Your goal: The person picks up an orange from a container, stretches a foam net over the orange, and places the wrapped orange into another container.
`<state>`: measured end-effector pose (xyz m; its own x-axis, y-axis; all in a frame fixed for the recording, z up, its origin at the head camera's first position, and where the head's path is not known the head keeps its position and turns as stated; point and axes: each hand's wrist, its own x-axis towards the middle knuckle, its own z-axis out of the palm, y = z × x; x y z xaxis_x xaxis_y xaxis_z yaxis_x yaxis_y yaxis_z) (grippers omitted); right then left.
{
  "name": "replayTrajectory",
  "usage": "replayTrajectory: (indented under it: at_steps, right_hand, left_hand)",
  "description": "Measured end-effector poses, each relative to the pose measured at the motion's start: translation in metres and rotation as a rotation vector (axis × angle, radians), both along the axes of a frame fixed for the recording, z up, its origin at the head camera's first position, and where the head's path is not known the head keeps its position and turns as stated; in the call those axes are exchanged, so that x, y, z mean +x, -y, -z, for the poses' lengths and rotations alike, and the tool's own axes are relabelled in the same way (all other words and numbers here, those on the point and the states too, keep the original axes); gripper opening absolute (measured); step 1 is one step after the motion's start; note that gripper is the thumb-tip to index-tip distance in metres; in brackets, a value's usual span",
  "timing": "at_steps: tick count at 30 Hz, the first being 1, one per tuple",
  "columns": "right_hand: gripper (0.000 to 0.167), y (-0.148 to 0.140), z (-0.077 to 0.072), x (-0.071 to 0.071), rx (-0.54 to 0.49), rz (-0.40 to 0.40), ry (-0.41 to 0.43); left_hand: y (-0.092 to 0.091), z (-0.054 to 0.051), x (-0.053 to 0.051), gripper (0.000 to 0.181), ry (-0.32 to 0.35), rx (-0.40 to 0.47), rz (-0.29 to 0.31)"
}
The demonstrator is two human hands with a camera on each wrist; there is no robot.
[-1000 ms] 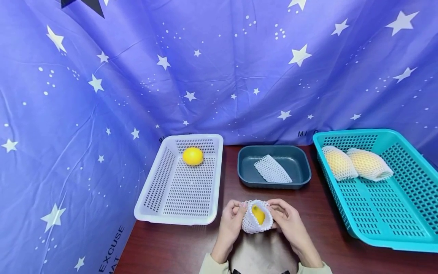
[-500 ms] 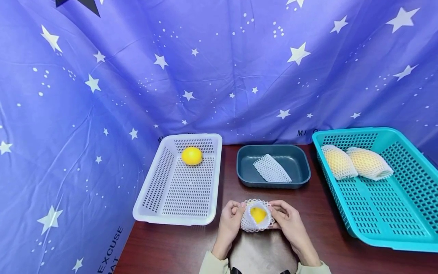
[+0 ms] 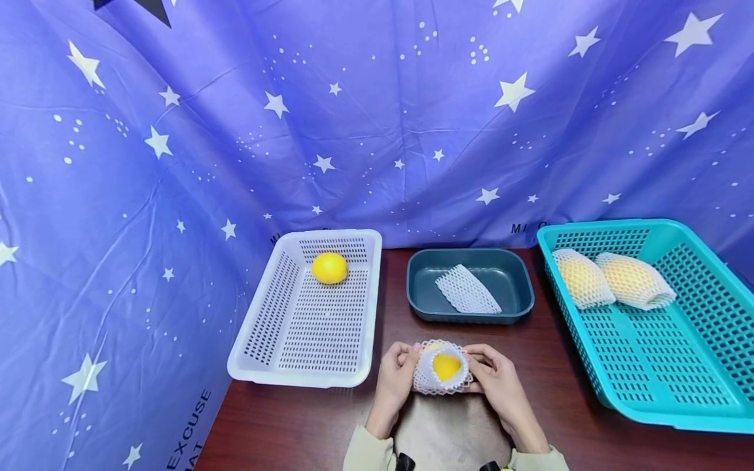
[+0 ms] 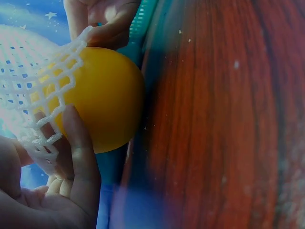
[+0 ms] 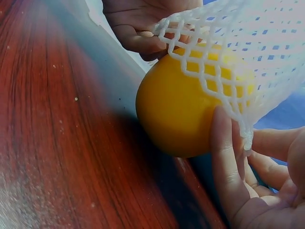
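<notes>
Both hands are on one white net: the left hand (image 3: 396, 379) pinches its edge from one side and the right hand (image 3: 501, 384) pinches it from the other, thumbs and fingers drawn together on the mesh. The net (image 3: 423, 381) is wrapped partly around a yellow fruit (image 4: 112, 100), which sits between the two hands in front of the person. In the head view, yellow shows through the net's open mouth; in the wrist views, a rounded end of the fruit sticks out bare past the lattice edge, and a fingertip of each hand lies against its smooth skin. Whether the fruit touches the desk (image 3: 283, 418) or is held just above it cannot be told. The desk is dark reddish wood with streaked grain. On the person's left stands a white basket (image 3: 324, 343) with slotted floor and walls, a bare lemon-yellow ball (image 3: 329, 268) lying near its far end. Straight ahead, beyond the hands, is a dark tray (image 3: 511, 294) with rounded corners, and a flat white sleeve (image 3: 468, 290) lies slantwise in it. On the right, a teal basket (image 3: 648, 373) is set at an angle; two wrapped fruits (image 3: 635, 281) lie side by side near its far left corner, pale yellow through their white mesh. Behind everything hangs a blue-violet curtain (image 3: 353, 144) printed with white stars and dots. Pale cuffs (image 3: 368, 450) show at the person's wrists.
</notes>
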<state>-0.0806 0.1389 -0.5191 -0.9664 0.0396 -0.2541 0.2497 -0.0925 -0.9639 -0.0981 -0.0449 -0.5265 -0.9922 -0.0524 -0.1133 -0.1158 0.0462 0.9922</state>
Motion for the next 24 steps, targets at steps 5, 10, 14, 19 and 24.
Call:
replayTrajectory:
  at_steps: [5, 10, 14, 19, 24]
  right_hand:
    - [0.026, 0.0, 0.001, -0.002, 0.013, 0.008, 0.026]
    - [0.024, 0.001, 0.002, -0.004, 0.025, 0.013, 0.028]
    - [0.021, 0.001, 0.003, -0.004, 0.047, 0.025, 0.021]
    - [0.019, 0.001, 0.003, -0.003, 0.063, 0.018, 0.024]
    - [0.019, 0.001, 0.003, -0.002, 0.06, 0.005, 0.028]
  left_hand:
    - [-0.001, 0.002, -0.002, 0.024, -0.012, -0.034, -0.011]
    - [-0.003, 0.0, -0.003, 0.021, -0.043, -0.106, -0.071]
    - [-0.004, -0.006, -0.002, 0.02, -0.034, -0.074, -0.08]
    - [-0.006, -0.013, 0.001, 0.02, -0.036, -0.063, -0.087]
    - [-0.004, 0.002, -0.002, 0.021, -0.045, -0.054, -0.089]
